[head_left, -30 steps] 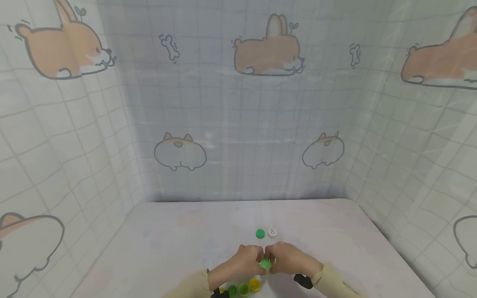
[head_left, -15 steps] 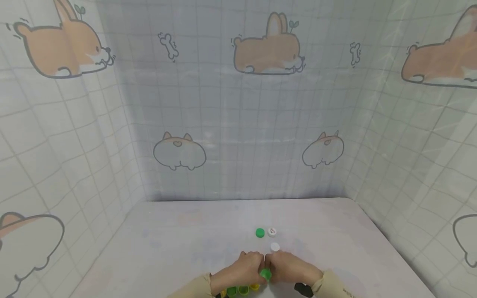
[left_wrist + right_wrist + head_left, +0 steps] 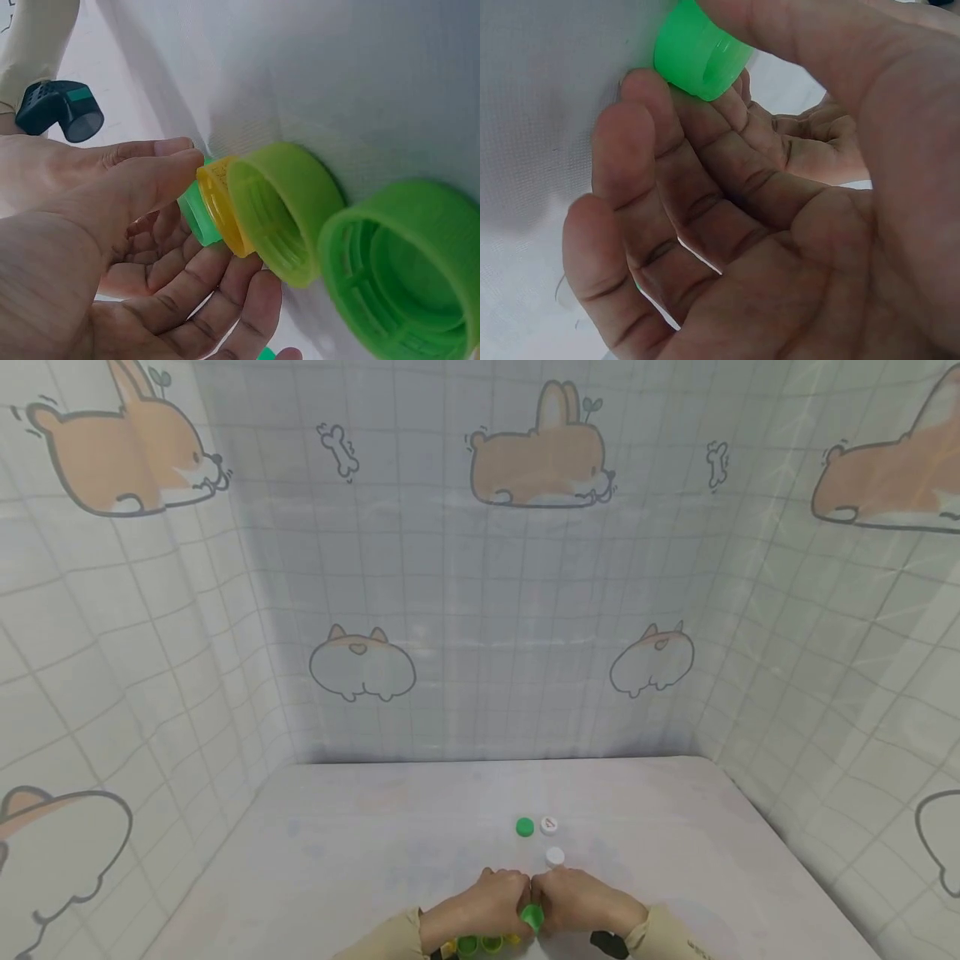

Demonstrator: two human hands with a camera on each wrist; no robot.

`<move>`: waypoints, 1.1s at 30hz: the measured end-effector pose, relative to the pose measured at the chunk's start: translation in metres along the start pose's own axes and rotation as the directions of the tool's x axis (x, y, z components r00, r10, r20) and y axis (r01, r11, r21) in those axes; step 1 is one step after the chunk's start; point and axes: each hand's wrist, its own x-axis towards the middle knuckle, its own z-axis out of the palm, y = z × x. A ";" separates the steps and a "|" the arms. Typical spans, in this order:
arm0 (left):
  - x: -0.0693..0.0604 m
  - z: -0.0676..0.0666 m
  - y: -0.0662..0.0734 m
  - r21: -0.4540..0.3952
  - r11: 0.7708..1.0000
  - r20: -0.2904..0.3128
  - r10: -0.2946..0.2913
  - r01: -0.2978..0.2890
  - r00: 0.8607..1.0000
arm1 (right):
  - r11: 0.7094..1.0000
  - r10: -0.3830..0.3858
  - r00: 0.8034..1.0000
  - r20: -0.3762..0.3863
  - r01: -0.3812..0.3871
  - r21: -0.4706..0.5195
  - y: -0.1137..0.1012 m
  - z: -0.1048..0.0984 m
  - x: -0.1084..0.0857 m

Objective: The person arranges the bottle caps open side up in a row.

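Note:
My left hand (image 3: 495,903) and right hand (image 3: 573,900) meet low in the head view, both gripping a bright green cap (image 3: 532,917) between thumbs and fingers. In the left wrist view, the green cap (image 3: 196,216) is against a yellow cap (image 3: 223,206), with a yellow-green cap (image 3: 277,214) and a darker green cap (image 3: 409,274) farther along, their openings visible. The right wrist view has my right thumb and index finger on the green cap (image 3: 697,56), while the other fingers of that hand (image 3: 765,240) are loosely bent beside it.
Beyond the hands on the table (image 3: 375,827) lie a green cap (image 3: 525,827), a white cap with a red mark (image 3: 549,825) and a plain white cap (image 3: 555,857). Patterned cloth (image 3: 480,577) surrounds the table at the back and sides.
Both hands have come nearer the body with the green cap, up to the row of caps. The plain white cap, hidden at first, now shows beyond the right hand.

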 end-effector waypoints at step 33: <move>-0.016 -0.010 -0.001 -0.006 0.988 0.053 0.153 -0.153 0.987 | 0.998 -0.028 0.999 0.032 0.030 -0.051 -0.004 -0.003 -0.004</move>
